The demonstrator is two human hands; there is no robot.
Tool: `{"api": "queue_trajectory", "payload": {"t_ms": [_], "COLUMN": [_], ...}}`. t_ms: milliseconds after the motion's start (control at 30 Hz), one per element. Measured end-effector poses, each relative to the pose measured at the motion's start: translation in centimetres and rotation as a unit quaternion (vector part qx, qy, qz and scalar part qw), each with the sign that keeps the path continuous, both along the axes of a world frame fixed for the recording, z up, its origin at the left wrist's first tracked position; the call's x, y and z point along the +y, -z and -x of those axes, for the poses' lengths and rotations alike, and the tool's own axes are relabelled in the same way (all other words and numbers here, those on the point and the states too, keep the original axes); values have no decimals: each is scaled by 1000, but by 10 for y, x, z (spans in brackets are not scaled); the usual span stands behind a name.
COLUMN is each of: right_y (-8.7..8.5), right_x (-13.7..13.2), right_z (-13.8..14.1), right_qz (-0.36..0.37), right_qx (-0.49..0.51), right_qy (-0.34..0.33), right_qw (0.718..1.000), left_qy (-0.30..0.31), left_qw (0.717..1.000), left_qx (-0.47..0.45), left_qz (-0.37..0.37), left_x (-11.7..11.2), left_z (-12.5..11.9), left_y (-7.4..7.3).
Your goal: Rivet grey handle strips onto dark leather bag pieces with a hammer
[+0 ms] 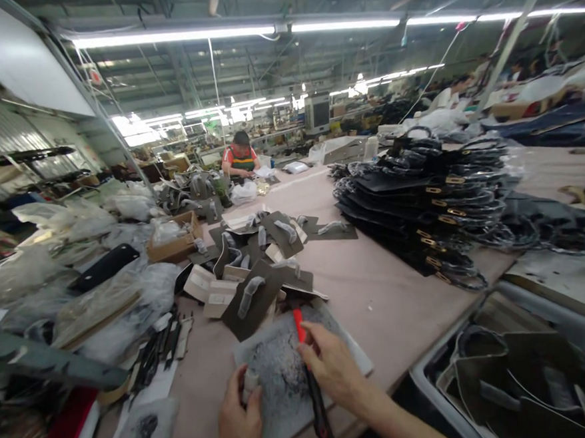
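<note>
My left hand (240, 416) is closed around a small pale cylindrical piece (251, 382) at the near left of a grey board (280, 407). The fingers of my right hand (332, 363) are around a red-and-black handle (316, 404), which looks like a hammer's. Its black grip points toward me, and its dark far end is partly lost against the pieces beyond. Dark smears and specks cover the board's middle. Just past the board lies a loose heap of olive-brown bag panels (258, 298), several with plastic-wrapped handles.
A tall stack of black bag panels (386, 206) with wrapped handles stands right on the table (346, 275). A grey bin (424, 376) holding brown panels is at the near right. Left are plastic bags (113, 311), a cardboard box (177, 247) and slim tools (168, 341). Another person (242, 157) sits beyond.
</note>
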State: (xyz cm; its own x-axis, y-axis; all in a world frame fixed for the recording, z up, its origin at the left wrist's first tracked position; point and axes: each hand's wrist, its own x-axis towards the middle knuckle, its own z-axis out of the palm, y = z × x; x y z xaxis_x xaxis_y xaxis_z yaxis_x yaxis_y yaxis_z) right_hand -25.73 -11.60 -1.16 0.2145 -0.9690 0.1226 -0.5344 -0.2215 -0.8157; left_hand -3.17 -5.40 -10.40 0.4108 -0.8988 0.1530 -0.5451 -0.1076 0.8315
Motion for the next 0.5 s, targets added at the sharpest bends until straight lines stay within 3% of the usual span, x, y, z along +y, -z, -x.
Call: {"api": "queue_trajectory", "payload": {"t_ms": [100, 200, 333, 433, 500], "right_y": [6, 19, 29, 30, 28], "right_x": [-50, -101, -170, -225, -261], "right_z": [27, 50, 82, 109, 126], "right_qz": [87, 78, 42, 28, 27], "right_qx": [56, 81, 95, 112, 124], "right_qy": [72, 132, 188, 215, 222], "right_qw": [992, 985, 977, 970, 967], "left_qy": [6, 34, 55, 98, 104], "left_qw": [1000, 988, 918, 869, 856], "left_qx": [-19, -127, -325, -409, -429], "left_qz": [0, 79, 220, 262, 270], "left_x": [-11, -22, -42, -53, -55], "left_z": [9, 22, 26, 20, 18], "left_y": [-2, 15, 47, 63, 70]}}
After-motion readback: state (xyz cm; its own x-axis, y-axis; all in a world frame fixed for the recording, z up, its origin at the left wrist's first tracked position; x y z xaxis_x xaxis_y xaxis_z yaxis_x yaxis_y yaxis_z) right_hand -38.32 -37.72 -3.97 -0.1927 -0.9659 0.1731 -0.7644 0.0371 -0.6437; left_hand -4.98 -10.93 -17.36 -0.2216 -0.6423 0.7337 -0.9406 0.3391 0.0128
